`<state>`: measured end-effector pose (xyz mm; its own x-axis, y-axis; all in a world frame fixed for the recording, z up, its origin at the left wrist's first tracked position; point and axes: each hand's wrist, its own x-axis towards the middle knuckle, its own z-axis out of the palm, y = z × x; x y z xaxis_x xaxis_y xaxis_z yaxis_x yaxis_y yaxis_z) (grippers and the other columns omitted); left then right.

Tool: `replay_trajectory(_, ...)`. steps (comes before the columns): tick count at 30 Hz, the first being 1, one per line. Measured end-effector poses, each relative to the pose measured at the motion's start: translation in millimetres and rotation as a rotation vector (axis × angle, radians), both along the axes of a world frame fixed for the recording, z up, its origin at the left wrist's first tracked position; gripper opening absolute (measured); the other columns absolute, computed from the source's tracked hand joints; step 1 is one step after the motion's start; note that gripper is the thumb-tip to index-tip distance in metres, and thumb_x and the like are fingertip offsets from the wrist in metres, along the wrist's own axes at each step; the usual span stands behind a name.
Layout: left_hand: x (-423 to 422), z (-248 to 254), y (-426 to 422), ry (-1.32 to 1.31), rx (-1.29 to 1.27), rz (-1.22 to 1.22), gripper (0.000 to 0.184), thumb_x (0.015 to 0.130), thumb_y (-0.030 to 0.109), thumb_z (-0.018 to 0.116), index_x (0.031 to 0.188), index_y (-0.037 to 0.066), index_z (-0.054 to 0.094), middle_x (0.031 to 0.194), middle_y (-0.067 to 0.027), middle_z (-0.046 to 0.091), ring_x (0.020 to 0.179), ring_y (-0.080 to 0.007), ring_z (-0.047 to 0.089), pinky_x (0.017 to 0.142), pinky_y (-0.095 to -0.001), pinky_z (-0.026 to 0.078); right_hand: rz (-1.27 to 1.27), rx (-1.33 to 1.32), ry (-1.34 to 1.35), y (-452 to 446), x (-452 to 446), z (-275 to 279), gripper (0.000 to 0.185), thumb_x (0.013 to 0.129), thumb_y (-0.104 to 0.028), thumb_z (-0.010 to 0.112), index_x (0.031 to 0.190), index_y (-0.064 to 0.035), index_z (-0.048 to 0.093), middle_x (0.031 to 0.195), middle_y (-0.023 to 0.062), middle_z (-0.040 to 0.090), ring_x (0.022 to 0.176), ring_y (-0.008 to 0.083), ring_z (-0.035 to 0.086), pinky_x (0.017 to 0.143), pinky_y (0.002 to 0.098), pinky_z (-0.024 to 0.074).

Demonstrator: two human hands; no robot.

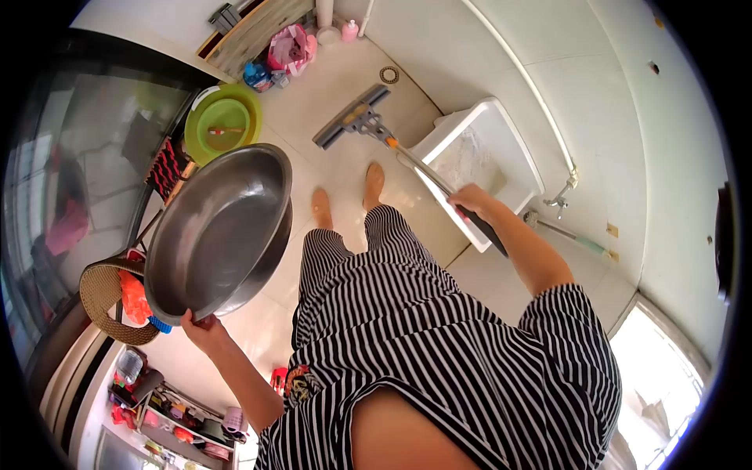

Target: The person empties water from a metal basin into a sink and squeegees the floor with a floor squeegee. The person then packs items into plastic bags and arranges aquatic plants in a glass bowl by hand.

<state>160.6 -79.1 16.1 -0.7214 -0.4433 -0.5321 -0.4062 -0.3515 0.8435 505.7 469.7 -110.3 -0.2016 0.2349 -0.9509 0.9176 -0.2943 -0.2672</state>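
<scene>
My left hand point(205, 330) is closed on the near rim of a large metal basin point(215, 235), which is tilted so that its bare inside faces me. My right hand point(472, 205) is wrapped round the handle of a sponge mop point(423, 168). The mop's grey head point(352, 117) is raised toward the far end of the room, beyond my feet. Beside my right hand is a white mop sink point(525, 149) with a dirty-looking bottom. Green plastic basins point(254, 117) sit on the floor past the metal one, a small brush point(227, 131) in the inner one.
A wall tap point(557, 202) and a pipe point(533, 78) run along the right wall. At the back are a floor drain point(389, 74), a pink bag point(290, 51) and a blue bottle point(256, 76). A woven basket point(98, 301) stands at left, near a dark glass panel point(86, 141).
</scene>
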Motion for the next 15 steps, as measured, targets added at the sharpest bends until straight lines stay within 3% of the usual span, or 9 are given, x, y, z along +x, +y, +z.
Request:
replay_trajectory(3, 4, 22, 8, -0.012, 0.025, -0.018, 0.01, 0.075, 0.006, 0.063, 0.084, 0.004, 0.058, 0.084, -0.0066, 0.063, 0.077, -0.019, 0.061, 0.07, -0.0302, 0.051, 0.082, 0.019, 0.088, 33, -61, -47, 0.029, 0.076, -0.016, 0.063, 0.054, 0.0026, 0.058, 0.048, 0.0126, 0.055, 0.038, 0.0187, 0.051, 0.036, 0.0332, 0.0371)
replay_trajectory(5, 1, 36, 40, -0.027, -0.03, 0.196, 0.011, 0.076, 0.001, 0.062, 0.075, 0.007, 0.053, 0.075, -0.0048, 0.062, 0.055, -0.0123, 0.053, 0.045, -0.0219, 0.039, 0.118, 0.039, 0.065, 54, -114, -74, 0.028, 0.076, -0.019, 0.063, 0.056, 0.0006, 0.06, 0.048, 0.0118, 0.055, 0.04, 0.0188, 0.052, 0.038, 0.0332, 0.0385)
replay_trajectory(7, 5, 42, 15, -0.051, 0.048, 0.029, 0.01, 0.076, 0.003, 0.062, 0.075, 0.008, 0.053, 0.075, -0.0039, 0.062, 0.051, -0.013, 0.051, 0.042, -0.0211, 0.038, 0.428, 0.082, 0.123, 77, -157, -94, 0.03, 0.077, -0.021, 0.062, 0.054, -0.0018, 0.06, 0.049, 0.0117, 0.056, 0.044, 0.0183, 0.055, 0.04, 0.0332, 0.0396)
replay_trajectory(9, 14, 56, 19, -0.075, -0.025, 0.092, 0.01, 0.076, 0.004, 0.063, 0.074, 0.008, 0.053, 0.074, -0.0028, 0.061, 0.05, -0.0129, 0.05, 0.042, -0.0205, 0.037, 0.481, 0.006, 0.075, 86, -195, -102, 0.024, 0.08, -0.02, 0.059, 0.069, 0.0016, 0.062, 0.053, 0.0082, 0.059, 0.048, 0.0189, 0.056, 0.045, 0.0324, 0.0447)
replay_trajectory(10, 14, 62, 27, -0.079, -0.037, 0.096, 0.01, 0.076, 0.004, 0.063, 0.074, 0.008, 0.053, 0.074, -0.0028, 0.061, 0.05, -0.0129, 0.05, 0.042, -0.0205, 0.037, 0.484, -0.007, 0.074, 88, -208, -98, 0.024, 0.08, -0.02, 0.059, 0.069, 0.0016, 0.062, 0.053, 0.0082, 0.059, 0.048, 0.0189, 0.056, 0.045, 0.0324, 0.0447)
replay_trajectory(11, 15, 69, 35, -0.11, -0.054, 0.116, 0.014, 0.077, 0.005, 0.062, 0.071, 0.01, 0.051, 0.07, -0.0017, 0.058, 0.048, -0.0128, 0.046, 0.045, -0.0225, 0.038, 0.465, 0.049, 0.054, 88, -218, -89, 0.022, 0.081, -0.021, 0.058, 0.093, -0.0022, 0.06, 0.063, 0.0093, 0.06, 0.049, 0.0181, 0.056, 0.043, 0.032, 0.0454)
replay_trajectory(12, 14, 75, 44, -0.143, -0.072, 0.137, 0.018, 0.077, 0.006, 0.062, 0.067, 0.012, 0.048, 0.066, -0.0005, 0.055, 0.047, -0.0128, 0.042, 0.048, -0.0245, 0.04, 0.447, 0.102, 0.031, 89, -225, -82, 0.039, 0.082, -0.022, 0.058, 0.117, -0.006, 0.057, 0.073, 0.0103, 0.062, 0.051, 0.0173, 0.057, 0.042, 0.0316, 0.0462)
replay_trajectory(13, 15, 77, 53, -0.151, -0.086, 0.138, 0.018, 0.077, 0.006, 0.062, 0.067, 0.012, 0.048, 0.066, -0.0005, 0.055, 0.047, -0.0128, 0.042, 0.048, -0.0245, 0.04, 0.448, 0.087, 0.025, 93, -223, -73, 0.039, 0.082, -0.022, 0.058, 0.117, -0.006, 0.057, 0.073, 0.0103, 0.062, 0.051, 0.0173, 0.057, 0.042, 0.0316, 0.0462)
replay_trajectory(15, 13, 76, 68, -0.158, -0.108, 0.281, 0.017, 0.077, 0.006, 0.062, 0.068, 0.012, 0.05, 0.066, 0.0, 0.056, 0.047, -0.0122, 0.042, 0.047, -0.024, 0.039, 0.574, 0.17, 0.052, 113, -208, -58, 0.058, 0.086, -0.022, 0.052, 0.142, -0.0198, 0.034, 0.079, 0.0082, 0.06, 0.052, 0.017, 0.059, 0.042, 0.0307, 0.0483)
